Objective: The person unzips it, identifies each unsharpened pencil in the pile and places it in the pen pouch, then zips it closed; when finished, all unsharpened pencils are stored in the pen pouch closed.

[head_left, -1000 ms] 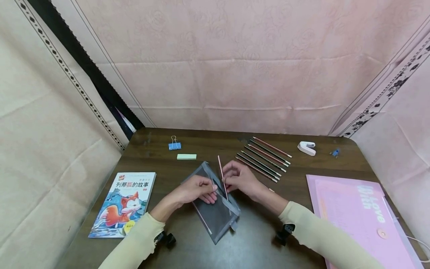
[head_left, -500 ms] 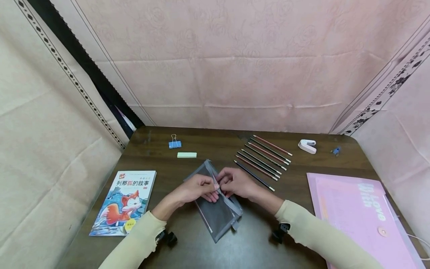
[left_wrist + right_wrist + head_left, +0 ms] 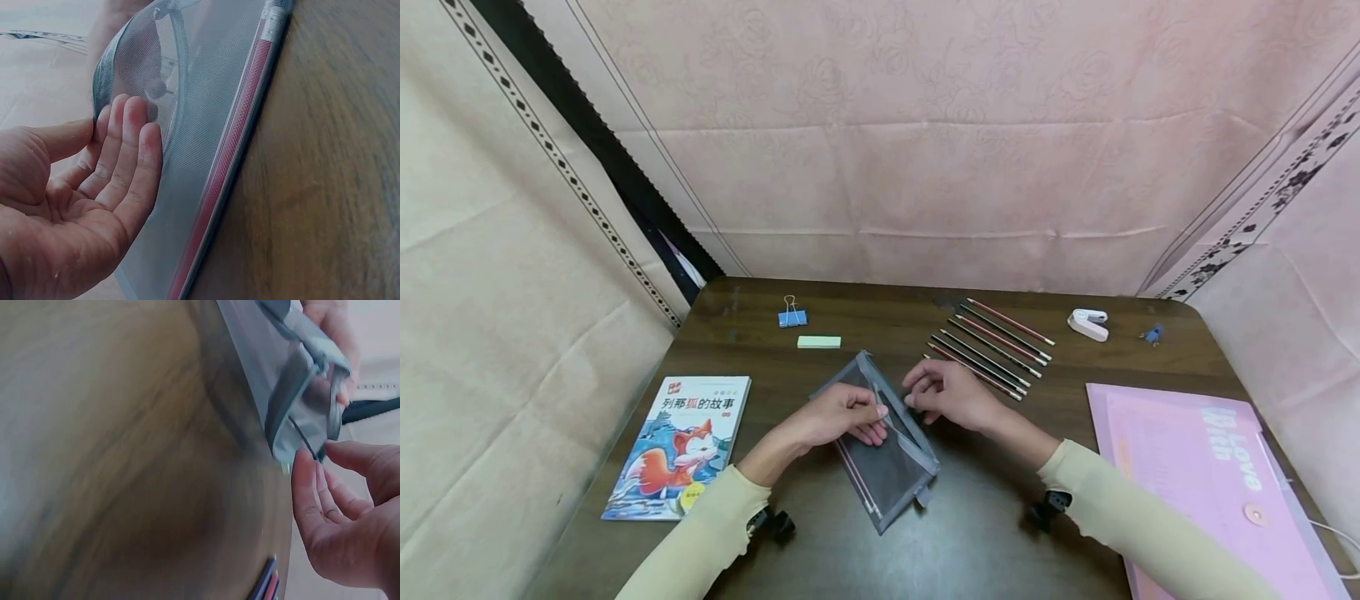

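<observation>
My left hand (image 3: 842,417) pinches the rim of a grey mesh zip pouch (image 3: 891,483) between thumb and fingers, holding its mouth apart. In the left wrist view, the fingers lie against the mesh (image 3: 206,112). A red pencil (image 3: 237,125) lies inside, along the pouch's lower edge. At the right of the mouth is my right hand (image 3: 951,396), fingers loosely bent. In the right wrist view, its thumb and fingertips stand slightly apart, close to the pouch opening (image 3: 306,419), where a thin dark line shows. A row of red and dark pencils (image 3: 992,342) lies behind this hand.
A fox storybook (image 3: 677,450) lies at left. Farther back are a blue binder clip (image 3: 792,318) and a pale green strip (image 3: 819,342). On the right are a white stapler (image 3: 1087,325), a small blue object (image 3: 1152,335) and a pink folder (image 3: 1195,483).
The right hand pushed a pink-red pencil down into the pouch and has drawn back to the right without it. The left hand keeps its grip on the pouch rim.
</observation>
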Tool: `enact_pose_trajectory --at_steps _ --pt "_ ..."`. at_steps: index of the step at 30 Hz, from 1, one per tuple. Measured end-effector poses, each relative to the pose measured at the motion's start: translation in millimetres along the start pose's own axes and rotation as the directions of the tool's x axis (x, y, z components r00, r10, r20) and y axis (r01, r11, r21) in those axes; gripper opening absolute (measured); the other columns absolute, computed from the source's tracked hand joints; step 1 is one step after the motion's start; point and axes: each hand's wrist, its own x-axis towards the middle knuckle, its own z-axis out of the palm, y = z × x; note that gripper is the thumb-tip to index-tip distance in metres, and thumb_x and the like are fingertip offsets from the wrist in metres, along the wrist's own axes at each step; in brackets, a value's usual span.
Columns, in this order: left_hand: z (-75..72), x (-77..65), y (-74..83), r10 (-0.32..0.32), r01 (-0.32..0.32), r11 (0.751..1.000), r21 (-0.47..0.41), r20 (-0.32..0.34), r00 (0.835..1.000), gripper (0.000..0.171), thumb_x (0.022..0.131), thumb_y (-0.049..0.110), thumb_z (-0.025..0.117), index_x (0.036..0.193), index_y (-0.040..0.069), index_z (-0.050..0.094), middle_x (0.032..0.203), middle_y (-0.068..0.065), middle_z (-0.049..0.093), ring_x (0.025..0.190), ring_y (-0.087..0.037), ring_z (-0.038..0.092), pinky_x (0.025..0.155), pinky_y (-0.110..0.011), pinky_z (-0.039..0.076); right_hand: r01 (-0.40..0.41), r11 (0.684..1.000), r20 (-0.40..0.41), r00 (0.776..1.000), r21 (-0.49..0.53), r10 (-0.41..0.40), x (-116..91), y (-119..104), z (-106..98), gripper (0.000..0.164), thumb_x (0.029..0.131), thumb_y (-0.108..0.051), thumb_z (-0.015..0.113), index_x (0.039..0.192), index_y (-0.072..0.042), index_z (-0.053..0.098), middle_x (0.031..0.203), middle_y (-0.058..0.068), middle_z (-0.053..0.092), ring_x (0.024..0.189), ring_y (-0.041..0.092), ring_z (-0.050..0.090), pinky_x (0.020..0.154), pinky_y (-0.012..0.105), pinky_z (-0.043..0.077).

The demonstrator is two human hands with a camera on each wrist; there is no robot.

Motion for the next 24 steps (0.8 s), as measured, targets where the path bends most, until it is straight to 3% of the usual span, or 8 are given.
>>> enact_pose_trajectory --at_steps 10,16,19,24 --pt "1.5 -0.9 0.6 -0.003 0.003 1.000 0.001 -0.013 1.000 0.029 0.096 0.030 0.060 0.097 0.002 0.065 0.092 -0.013 0.074 0.086 -0.024 0.073 0.078 -0.037 0.061 0.070 0.996 -0.133 0.988 -0.051 -0.077 -8.5 13.6 -38.3 0.028 0.088 -0.018 0.070 0.112 -0.005 0.062 0.094 0.020 0.068 0.082 0.045 0.064 0.062 0.045 0.060" --pt "1.8 -3.4 0.2 0.002 -0.001 1.000 0.011 -0.011 1.000 0.028 0.096 0.029 0.059 0.098 0.002 0.064 0.093 -0.013 0.074 0.087 -0.024 0.073 0.079 -0.037 0.061 0.094 0.983 -0.216 0.968 -0.159 -0.128 -7.3 26.5 -57.9 0.027 0.087 -0.023 0.072 0.110 -0.010 0.064 0.087 0.014 0.068 0.071 0.037 0.063 0.057 0.041 0.058" --pt "1.8 -3.9 0.4 0.004 -0.004 1.000 0.011 -0.009 1.000 0.028 0.096 0.029 0.059 0.098 0.002 0.065 0.093 -0.013 0.074 0.087 -0.024 0.073 0.079 -0.037 0.061 0.085 0.964 -0.261 0.953 -0.254 -0.153 -5.4 30.6 -65.3 0.026 0.086 -0.023 0.073 0.109 -0.013 0.065 0.081 0.006 0.067 0.064 0.028 0.061 0.052 0.034 0.055" --pt "1.4 -3.2 0.9 0.003 -0.003 1.000 0.007 -0.012 1.000 0.028 0.095 0.030 0.060 0.098 0.002 0.065 0.093 -0.013 0.074 0.087 -0.025 0.073 0.080 -0.038 0.061 0.077 0.898 -0.311 0.922 -0.434 -0.230 -1.6 35.8 -76.2 0.021 0.086 -0.019 0.073 0.106 -0.015 0.067 0.078 0.000 0.066 0.066 0.017 0.059 0.056 0.028 0.048"
